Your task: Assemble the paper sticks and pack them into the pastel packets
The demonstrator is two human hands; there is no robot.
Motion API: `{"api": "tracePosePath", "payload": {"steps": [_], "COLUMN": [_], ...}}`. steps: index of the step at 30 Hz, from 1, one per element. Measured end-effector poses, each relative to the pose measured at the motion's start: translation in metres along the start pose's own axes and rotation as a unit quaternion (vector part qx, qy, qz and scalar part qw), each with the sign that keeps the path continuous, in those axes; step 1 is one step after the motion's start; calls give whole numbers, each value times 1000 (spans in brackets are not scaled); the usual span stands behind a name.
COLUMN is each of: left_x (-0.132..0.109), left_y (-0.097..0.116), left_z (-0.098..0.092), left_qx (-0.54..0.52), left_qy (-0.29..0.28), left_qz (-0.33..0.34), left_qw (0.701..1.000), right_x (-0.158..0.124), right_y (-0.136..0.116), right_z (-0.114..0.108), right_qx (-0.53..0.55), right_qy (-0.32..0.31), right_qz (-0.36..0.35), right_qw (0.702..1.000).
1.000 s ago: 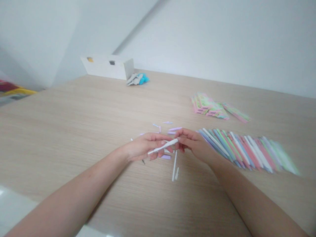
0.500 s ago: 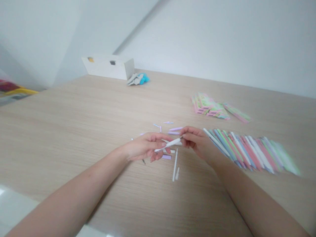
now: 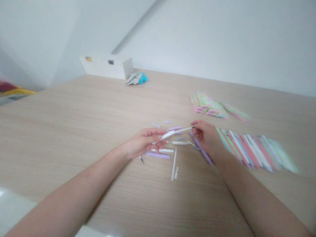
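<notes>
My left hand [image 3: 146, 143] is closed on a white pen barrel [image 3: 168, 134], which points up to the right. From the barrel's far end a thin white pen refill [image 3: 184, 130] sticks out, and my right hand [image 3: 204, 135] pinches its dark tip. Around both hands lie loose pen parts: a purple barrel [image 3: 158, 155], a white barrel [image 3: 180, 143], and a longer purple piece [image 3: 202, 149] partly under my right hand. A thin white stick [image 3: 174, 164] and a short white piece [image 3: 176, 173] lie nearer to me.
A slanted row of coloured pens [image 3: 254, 148] lies on the right of the wooden table [image 3: 61, 108]. Behind it is a stack of pink and green packets [image 3: 206, 105]. A white box [image 3: 106, 67] and a grey and blue crumpled item [image 3: 137, 79] are at the back left.
My right hand has moved right, drawing the thin refill out from the white barrel. My left hand stays nearly in place around the barrel.
</notes>
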State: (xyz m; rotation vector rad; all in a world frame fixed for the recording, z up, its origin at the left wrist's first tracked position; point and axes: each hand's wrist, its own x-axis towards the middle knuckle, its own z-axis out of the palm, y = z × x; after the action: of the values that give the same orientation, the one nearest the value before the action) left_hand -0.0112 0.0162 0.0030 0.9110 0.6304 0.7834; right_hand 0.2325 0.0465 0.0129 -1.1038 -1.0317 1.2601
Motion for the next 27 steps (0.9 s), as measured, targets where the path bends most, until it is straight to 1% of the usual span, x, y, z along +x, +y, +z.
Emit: {"api": "tracePosePath", "payload": {"steps": [3,5,8,10,12,14,18,21,23,25,26,27], "left_x": [2,3,4,5,5,4,3,3,5,7,7,8], "left_y": [1,4,8,9,9,8,1,-6,-7,-6,-4,-2], "left_z": [-2,-3,-2,0,1,2,0,-5,-8,-9,-10,-10], "left_qx": [-1,9,15,12,16,47,176,241,266,263,251,233], "left_qy": [51,77,113,132,153,158,112,101,113,143,161,178], "left_qz": [26,34,53,77,100,110,78,61,67,88,100,112], "left_qw": [998,996,992,988,983,980,975,963,955,950,949,949], "right_x": [0,0,0,1,0,-3,-15,-22,-24,-26,-28,-30], "right_y": [-3,-5,-6,-5,-2,0,0,0,3,7,9,11], "right_z": [-2,-2,-3,-3,-1,4,15,21,24,26,27,28], "right_qx": [-1,2,19,26,18,-7,-64,-92,-95,-111,-143,-197], "right_qy": [33,45,55,47,25,-7,-75,-119,-135,-142,-147,-159], "right_qz": [-33,-42,-39,-28,-16,-1,12,5,3,-7,-25,-55], "right_qw": [999,998,998,998,999,1000,995,989,986,984,978,966]}}
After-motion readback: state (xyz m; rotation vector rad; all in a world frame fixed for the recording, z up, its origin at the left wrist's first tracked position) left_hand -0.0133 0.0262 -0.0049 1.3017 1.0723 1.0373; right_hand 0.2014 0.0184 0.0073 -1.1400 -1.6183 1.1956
